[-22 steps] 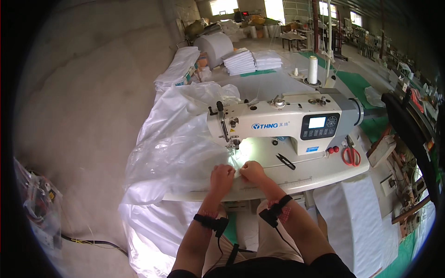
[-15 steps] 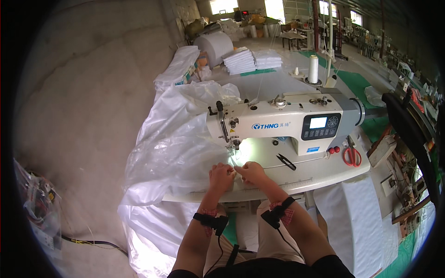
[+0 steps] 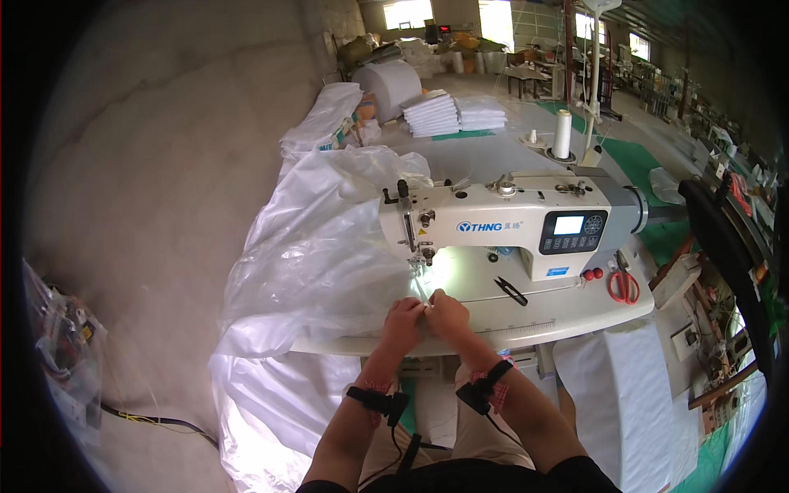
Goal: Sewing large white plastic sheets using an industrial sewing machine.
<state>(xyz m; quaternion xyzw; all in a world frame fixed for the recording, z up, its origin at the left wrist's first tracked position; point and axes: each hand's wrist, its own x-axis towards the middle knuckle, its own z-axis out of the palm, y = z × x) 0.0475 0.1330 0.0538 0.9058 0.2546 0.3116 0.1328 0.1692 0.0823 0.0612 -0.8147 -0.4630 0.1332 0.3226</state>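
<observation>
A white sewing machine (image 3: 493,218) stands on a pale table (image 3: 526,324), its lamp lighting the needle area. Just in front of the needle, my left hand (image 3: 403,323) and my right hand (image 3: 449,315) meet with fingers pinched together. Between them is the narrow folded edge (image 3: 422,291) of a translucent white plastic sheet (image 3: 304,267), which runs up toward the presser foot. The sheet spreads in wrinkles to the left of the machine and hangs over the table's front. My fingertips partly hide the pinched edge.
Black thread snips (image 3: 511,291) and red-handled scissors (image 3: 623,286) lie on the table's right part. A white thread cone (image 3: 562,135) stands behind the machine. Folded white stacks (image 3: 431,113) and a large white roll (image 3: 388,86) sit farther back. White material (image 3: 616,394) hangs at the lower right.
My right hand has shifted slightly left and lower, close against the left hand; the left hand has moved a little right. The view has shifted slightly.
</observation>
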